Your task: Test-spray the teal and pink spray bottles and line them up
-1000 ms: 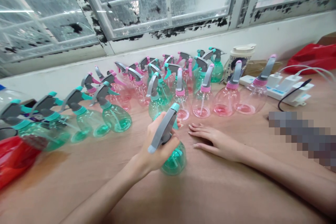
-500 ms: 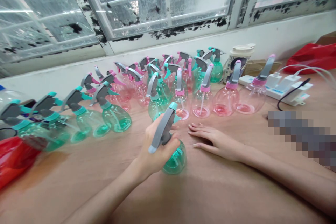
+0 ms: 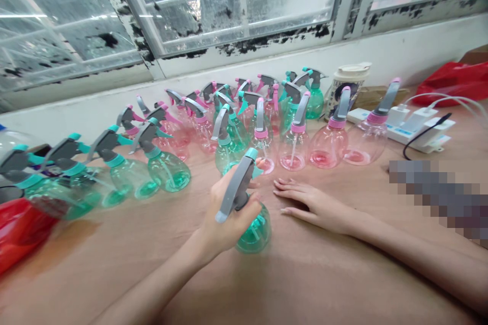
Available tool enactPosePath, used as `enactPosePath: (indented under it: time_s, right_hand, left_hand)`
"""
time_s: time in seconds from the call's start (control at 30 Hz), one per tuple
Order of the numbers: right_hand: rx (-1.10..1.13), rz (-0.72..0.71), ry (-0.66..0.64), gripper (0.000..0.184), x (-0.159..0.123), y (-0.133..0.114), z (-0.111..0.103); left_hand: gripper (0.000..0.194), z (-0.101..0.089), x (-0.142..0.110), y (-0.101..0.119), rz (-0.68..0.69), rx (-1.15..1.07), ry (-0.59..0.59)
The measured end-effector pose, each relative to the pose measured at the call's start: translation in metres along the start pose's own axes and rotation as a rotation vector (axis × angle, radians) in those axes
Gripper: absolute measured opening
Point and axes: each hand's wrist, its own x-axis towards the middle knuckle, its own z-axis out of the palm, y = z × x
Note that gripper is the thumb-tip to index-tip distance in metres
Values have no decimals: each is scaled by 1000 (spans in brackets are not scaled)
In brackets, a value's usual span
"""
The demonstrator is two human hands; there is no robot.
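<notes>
My left hand is wrapped round the neck of a green spray bottle, just below its grey and teal spray head. The bottle stands upright on the wooden table; my fingers hide its collar. To its right, my right hand lies flat on the tabletop, fingers stretched out, holding nothing. Beyond the hands stand clear pink spray bottles with grey and pink heads. Another green spray bottle is just behind my left hand.
Several green spray bottles form a row at left, beside a red plastic bag. More pink and green bottles crowd toward the window wall. A lidded cup, a white power strip with cables and another red bag are at right.
</notes>
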Motion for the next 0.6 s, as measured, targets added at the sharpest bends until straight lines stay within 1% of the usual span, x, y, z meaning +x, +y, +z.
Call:
enactPosePath:
  time_s: [0.07, 0.17, 0.23, 0.4, 0.53, 0.6]
  right_hand:
    - [4, -3, 7, 53, 0, 0, 1]
    - [29, -6, 29, 52, -1, 1, 2]
    - [42, -5, 40, 51, -1, 1, 2]
    - [28, -7, 38, 51, -1, 1, 3]
    - [2, -3, 21, 52, -1, 1, 2]
    - [-8, -1, 15, 53, -1, 0, 2]
  left_hand:
    - [35, 0, 0, 0, 8, -9, -5]
    - [42, 0, 2, 2, 8, -40, -15]
    - [43, 0, 2, 4, -11, -39, -19]
    - [27, -2, 3, 10, -99, 41, -43]
    - [25, -2, 4, 11, -88, 32, -48]
    - [20, -2, 4, 11, -91, 40, -48]
